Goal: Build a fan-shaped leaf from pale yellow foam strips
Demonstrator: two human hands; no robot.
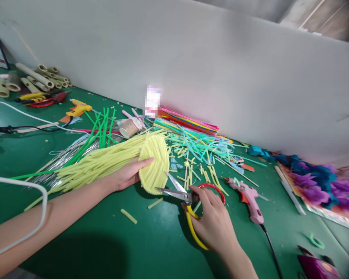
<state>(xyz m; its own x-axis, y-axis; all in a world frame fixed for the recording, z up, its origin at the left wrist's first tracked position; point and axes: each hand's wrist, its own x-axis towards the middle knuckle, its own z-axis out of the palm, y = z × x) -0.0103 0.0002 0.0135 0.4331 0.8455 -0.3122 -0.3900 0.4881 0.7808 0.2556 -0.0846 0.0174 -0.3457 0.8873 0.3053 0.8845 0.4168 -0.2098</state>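
Observation:
My left hand (pixel 133 170) grips a pale yellow leaf-shaped piece (pixel 154 161) made of fuzzy pipe cleaners set side by side, its thumb on the front face and its other fingers hidden behind. In my right hand (pixel 211 217) is a pair of scissors (pixel 187 197) with one red and one yellow handle loop. Their blades stand apart, the tips close to the piece's lower right edge; I cannot tell if they touch it. A bundle of long yellow pipe cleaners (pixel 99 161) lies behind my left forearm. Short yellow offcuts (pixel 128 216) are scattered around the piece.
A pink glue gun (pixel 251 201) lies to the right, a yellow glue gun (pixel 79 108) at the back left. Bamboo tubes (pixel 40 79) and pliers stand by the wall. Coloured pipe cleaners (pixel 189 122) lie at the back, purple flowers (pixel 317 186) far right. A white cable (pixel 43 201) crosses the left side.

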